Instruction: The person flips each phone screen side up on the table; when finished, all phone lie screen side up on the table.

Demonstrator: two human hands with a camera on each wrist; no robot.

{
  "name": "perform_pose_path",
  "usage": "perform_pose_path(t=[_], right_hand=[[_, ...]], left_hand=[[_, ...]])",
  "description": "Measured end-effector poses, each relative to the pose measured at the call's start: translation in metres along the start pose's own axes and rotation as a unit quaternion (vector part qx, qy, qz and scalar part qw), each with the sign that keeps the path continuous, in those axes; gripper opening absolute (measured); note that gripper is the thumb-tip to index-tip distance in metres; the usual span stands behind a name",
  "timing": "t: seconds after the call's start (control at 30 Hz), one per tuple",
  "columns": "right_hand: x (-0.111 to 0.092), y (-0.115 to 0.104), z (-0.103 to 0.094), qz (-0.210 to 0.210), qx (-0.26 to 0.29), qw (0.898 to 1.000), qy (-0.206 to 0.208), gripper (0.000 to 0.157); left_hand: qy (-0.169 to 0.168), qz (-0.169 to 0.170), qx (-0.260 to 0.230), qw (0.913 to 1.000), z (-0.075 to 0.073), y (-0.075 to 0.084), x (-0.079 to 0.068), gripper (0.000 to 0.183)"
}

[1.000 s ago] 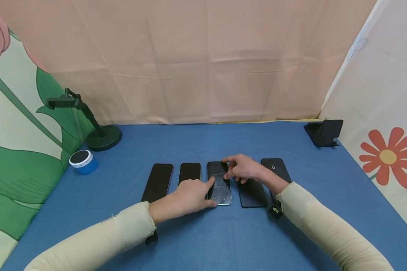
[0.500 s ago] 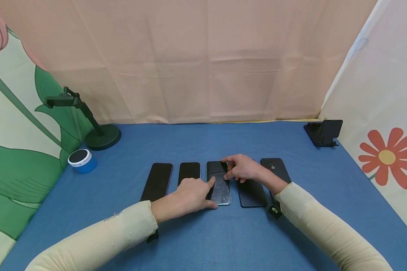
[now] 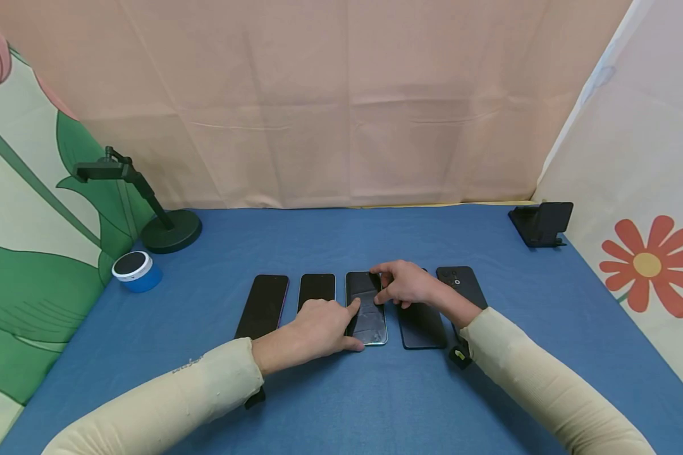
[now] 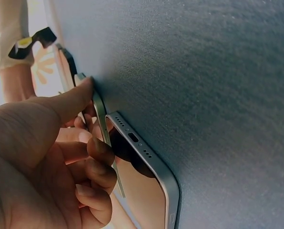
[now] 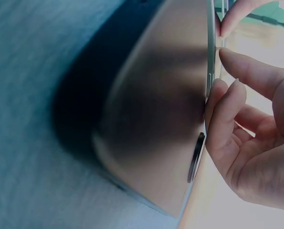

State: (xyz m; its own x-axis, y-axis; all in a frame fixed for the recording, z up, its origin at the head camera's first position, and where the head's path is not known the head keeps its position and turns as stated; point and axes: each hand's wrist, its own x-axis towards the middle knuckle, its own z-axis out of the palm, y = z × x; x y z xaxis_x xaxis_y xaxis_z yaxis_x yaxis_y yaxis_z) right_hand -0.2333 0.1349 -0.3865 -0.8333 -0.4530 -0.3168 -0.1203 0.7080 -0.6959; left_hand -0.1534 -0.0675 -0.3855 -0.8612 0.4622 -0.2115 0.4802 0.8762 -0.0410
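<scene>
A row of several dark phones lies on the blue tabletop. Both hands are at the middle phone, whose screen has a paler glossy area; whether this is film or reflection, I cannot tell. My left hand holds its lower left corner, thumb at the bottom edge and index finger at the left side. At the upper right, my right hand has index finger and thumb on the phone's edges, its other fingers curled. In the left wrist view, a neighbouring phone sits beside my left hand's curled fingers.
Left of the middle phone lie a smaller phone and a large phone. To its right are a dark phone and a phone with its camera side up. Behind stand a black stand, a blue-white round container and a phone holder.
Both hands keep practically the same place on the middle phone. The whole view has shifted very slightly; no phone visibly moves.
</scene>
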Motion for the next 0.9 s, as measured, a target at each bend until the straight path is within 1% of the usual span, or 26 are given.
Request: perform_pose_path(t=[0.3,0.47,0.9], right_hand=[[0.0020,0.0002,-0.0006,-0.003,0.014,1.000,-0.009,0.069],[0.0023,0.0003,-0.0010,-0.002,0.020,1.000,-0.013,0.068],[0.0026,-0.0017,-0.0034,0.005,-0.004,1.000,-0.023,0.068]], left_hand=[[-0.014,-0.002,0.005,0.9999,-0.0014,0.0002,-0.0006,0.084],[-0.011,0.000,0.003,0.9999,-0.0010,-0.0007,-0.0012,0.084],[-0.011,0.007,0.006,0.9999,-0.0006,-0.0029,-0.0012,0.084]])
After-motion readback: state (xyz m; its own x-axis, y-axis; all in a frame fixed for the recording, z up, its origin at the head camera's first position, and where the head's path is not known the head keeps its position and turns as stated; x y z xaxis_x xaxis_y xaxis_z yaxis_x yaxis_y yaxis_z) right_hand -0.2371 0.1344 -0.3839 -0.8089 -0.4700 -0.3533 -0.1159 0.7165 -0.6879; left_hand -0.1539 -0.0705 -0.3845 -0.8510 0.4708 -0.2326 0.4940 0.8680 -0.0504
